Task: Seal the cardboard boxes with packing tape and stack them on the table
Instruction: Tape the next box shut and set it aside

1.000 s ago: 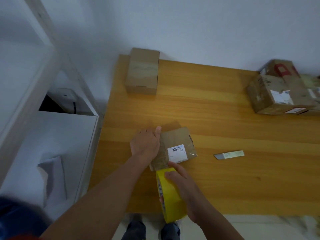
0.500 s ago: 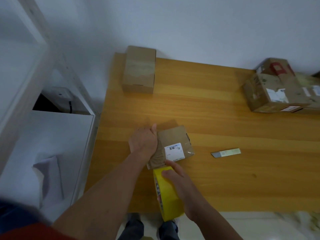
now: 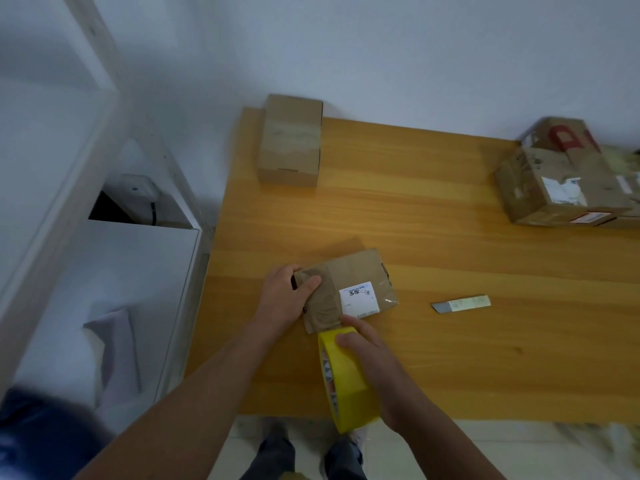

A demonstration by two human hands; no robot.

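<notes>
Small box (image 3: 356, 271) end hidden under left grip (image 3: 285, 299) curled round it; right grip (image 3: 372, 368) clasps tape roll (image 3: 346, 393); far-right boxes (image 3: 554, 188) cropped.

a parcel (image 3: 360, 275) lies near the front left of the worktop (image 3: 415, 237), the left hand (image 3: 284, 299) on its left end. the tape roll (image 3: 349, 386), in the right hand (image 3: 374, 362), touches its near edge. a cutter (image 3: 462, 303) lies apart to its right. one box (image 3: 291, 140) sits back left, more boxes (image 3: 561, 181) far right.
</notes>
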